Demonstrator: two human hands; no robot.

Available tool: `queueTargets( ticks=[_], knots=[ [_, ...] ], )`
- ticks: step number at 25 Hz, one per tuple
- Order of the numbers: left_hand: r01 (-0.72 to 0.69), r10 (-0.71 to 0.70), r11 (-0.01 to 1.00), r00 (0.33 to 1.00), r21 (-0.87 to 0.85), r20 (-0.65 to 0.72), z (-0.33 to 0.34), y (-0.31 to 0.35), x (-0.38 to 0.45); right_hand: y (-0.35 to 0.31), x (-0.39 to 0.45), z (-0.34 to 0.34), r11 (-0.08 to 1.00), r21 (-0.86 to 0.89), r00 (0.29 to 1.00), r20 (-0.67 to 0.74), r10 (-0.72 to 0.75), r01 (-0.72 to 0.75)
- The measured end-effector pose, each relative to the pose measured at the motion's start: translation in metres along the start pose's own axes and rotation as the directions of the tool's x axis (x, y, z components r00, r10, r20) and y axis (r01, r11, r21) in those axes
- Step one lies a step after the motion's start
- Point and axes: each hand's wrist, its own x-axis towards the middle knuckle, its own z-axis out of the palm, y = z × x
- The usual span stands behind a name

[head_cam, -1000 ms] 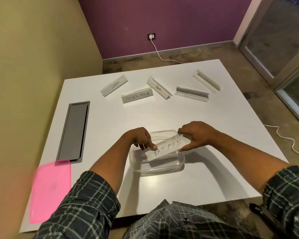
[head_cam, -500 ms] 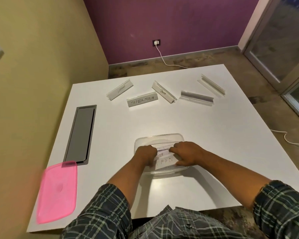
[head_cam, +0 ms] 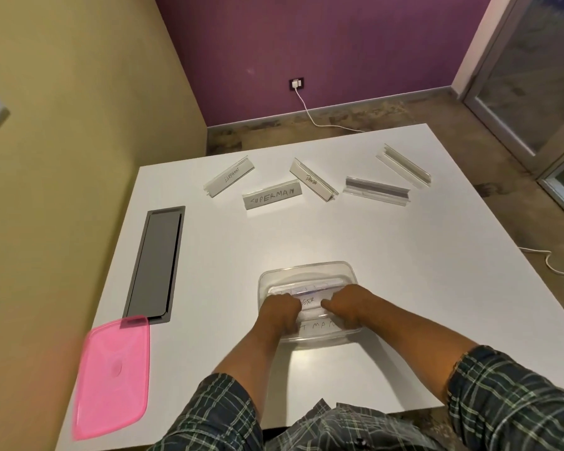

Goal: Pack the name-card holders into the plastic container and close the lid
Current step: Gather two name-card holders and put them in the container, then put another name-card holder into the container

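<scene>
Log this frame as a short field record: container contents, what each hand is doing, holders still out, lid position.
container: clear plastic container, open, near table edge
contents: at least two name-card holders, among them the BATMAN holder
left hand: inside container, fingers curled on a holder
right hand: inside container, fingers curled on a holder
holders still out: five, including SUPERMAN holder, ELEPHANT holder, PANDA holder
lid: pink lid, lying on table's left near corner

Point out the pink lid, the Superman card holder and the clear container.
pink lid (head_cam: 113,379), head view, middle of its top.
SUPERMAN holder (head_cam: 272,194), head view, lettered face.
clear container (head_cam: 306,266), head view, far rim.
</scene>
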Motion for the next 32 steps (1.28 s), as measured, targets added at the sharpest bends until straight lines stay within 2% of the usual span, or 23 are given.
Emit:
queueTargets(
  ticks=[4, 7, 10, 12, 14, 17, 19, 22, 26, 28, 32],
  knots=[
    [-0.070, 0.070, 0.996, 0.998, 0.053, 0.009, 0.001, 0.003, 0.002, -0.003, 0.010, -0.007, 0.993, -0.083, 0.996, 0.051, -0.076, 0.081],
    [-0.119, 0.119, 0.993, 0.993, 0.005, 0.000, -0.013, -0.001, 0.008, 0.008, 0.012, -0.013, 0.984, -0.108, 0.990, 0.002, -0.139, 0.139],
    [-0.067, 0.055, 0.970, 0.997, -0.234, -0.058, -0.042, -0.012, 0.014, 0.031, 0.014, -0.021, 0.983, -0.035, 0.934, -0.307, -0.180, 0.178],
    [-0.016, -0.051, 0.886, 0.990, -0.463, -0.131, -0.059, -0.029, 0.024, 0.054, 0.021, -0.035, 0.992, 0.065, 0.870, -0.490, -0.062, 0.108],
    [0.022, -0.195, 0.751, 0.962, -0.660, -0.189, -0.073, -0.054, 0.039, 0.078, 0.032, -0.061, 0.967, 0.256, 0.828, -0.543, 0.139, 0.006],
    [0.053, -0.377, 0.573, 0.903, -0.818, -0.206, -0.087, -0.098, 0.065, 0.112, 0.056, -0.094, 0.798, 0.587, 0.788, -0.424, 0.446, -0.136],
    [0.090, -0.457, 0.539, 0.867, -0.837, -0.201, -0.093, -0.125, 0.082, 0.134, 0.077, -0.101, 0.622, 0.755, 0.778, -0.258, 0.572, -0.207],
    [0.148, -0.528, 0.494, 0.834, -0.857, -0.161, -0.097, -0.160, 0.107, 0.158, 0.115, -0.101, 0.486, 0.839, 0.797, -0.110, 0.593, -0.245],
    [0.158, -0.535, 0.447, 0.836, -0.881, -0.122, -0.098, -0.191, 0.135, 0.170, 0.159, -0.101, 0.273, 0.959, 0.845, -0.083, 0.528, -0.076],
    [0.170, -0.551, 0.427, 0.828, -0.888, -0.106, -0.094, -0.202, 0.152, 0.174, 0.180, -0.098, 0.238, 0.970, 0.846, -0.095, 0.524, -0.039],
    [0.138, -0.584, 0.279, 0.810, -0.950, -0.054, -0.080, -0.215, 0.184, 0.183, 0.220, -0.094, 0.204, 0.979, 0.817, -0.125, 0.563, 0.010]
  ],
)
